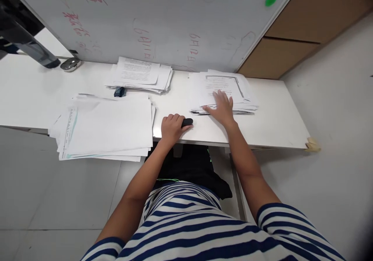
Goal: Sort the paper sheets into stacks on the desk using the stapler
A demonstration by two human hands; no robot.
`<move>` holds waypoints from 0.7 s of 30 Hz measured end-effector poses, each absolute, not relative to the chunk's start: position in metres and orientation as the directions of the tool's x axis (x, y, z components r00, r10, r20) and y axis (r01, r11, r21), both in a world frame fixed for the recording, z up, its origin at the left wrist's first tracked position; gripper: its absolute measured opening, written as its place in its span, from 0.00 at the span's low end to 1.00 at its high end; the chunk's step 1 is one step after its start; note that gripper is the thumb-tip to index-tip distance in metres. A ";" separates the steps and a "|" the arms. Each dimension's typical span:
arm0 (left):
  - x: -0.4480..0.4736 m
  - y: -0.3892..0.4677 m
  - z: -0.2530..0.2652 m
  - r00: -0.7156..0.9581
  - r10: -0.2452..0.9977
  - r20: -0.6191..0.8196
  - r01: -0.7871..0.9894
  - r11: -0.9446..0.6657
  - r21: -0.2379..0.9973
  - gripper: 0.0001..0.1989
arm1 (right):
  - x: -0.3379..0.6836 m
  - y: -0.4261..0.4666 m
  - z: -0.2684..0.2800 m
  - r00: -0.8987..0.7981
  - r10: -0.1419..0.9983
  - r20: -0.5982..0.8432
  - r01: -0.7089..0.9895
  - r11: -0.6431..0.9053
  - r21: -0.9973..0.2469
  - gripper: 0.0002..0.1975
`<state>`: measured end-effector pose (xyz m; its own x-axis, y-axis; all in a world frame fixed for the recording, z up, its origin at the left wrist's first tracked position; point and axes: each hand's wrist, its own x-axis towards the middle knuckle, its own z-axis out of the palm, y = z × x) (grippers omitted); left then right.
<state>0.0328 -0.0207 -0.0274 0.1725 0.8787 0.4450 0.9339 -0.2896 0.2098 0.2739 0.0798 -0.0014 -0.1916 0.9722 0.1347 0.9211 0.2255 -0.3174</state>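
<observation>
My left hand [171,128] rests near the front edge of the white desk [264,130], wrapped round a black stapler-like tool [187,122]. Only its rounded end sticks out to the right between thumb and fingers; the rest is hidden. On the right-hand stack of printed sheets [225,84] lies my right hand [223,108], palm down with fingers spread. The top sheet there has a dark border line. Left of my left hand, a larger loose pile of paper [112,125] overhangs the front edge, its top sheet mostly blank.
Behind the loose pile sits another printed stack [140,72], with a small dark blue object [119,92] at its front. A computer mouse [70,64] is at the back left. A whiteboard [169,23] with red writing rises behind the desk, and cardboard boxes [291,55] stand at the right.
</observation>
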 end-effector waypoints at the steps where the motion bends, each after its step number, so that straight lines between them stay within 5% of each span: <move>1: 0.033 -0.021 -0.027 0.171 0.880 0.443 0.937 -0.284 0.203 0.27 | 0.273 0.079 -0.004 -0.182 0.970 0.163 0.915 0.227 -0.332 0.39; 9: 0.034 -0.022 -0.024 0.152 0.884 0.442 0.952 -0.252 0.176 0.27 | 0.271 0.075 -0.013 -0.096 0.942 0.322 0.868 0.238 -0.437 0.28; 21: 0.034 -0.021 -0.024 0.143 0.885 0.443 0.954 -0.243 0.176 0.27 | 0.275 0.077 -0.019 -0.083 0.943 0.322 0.879 0.222 -0.422 0.29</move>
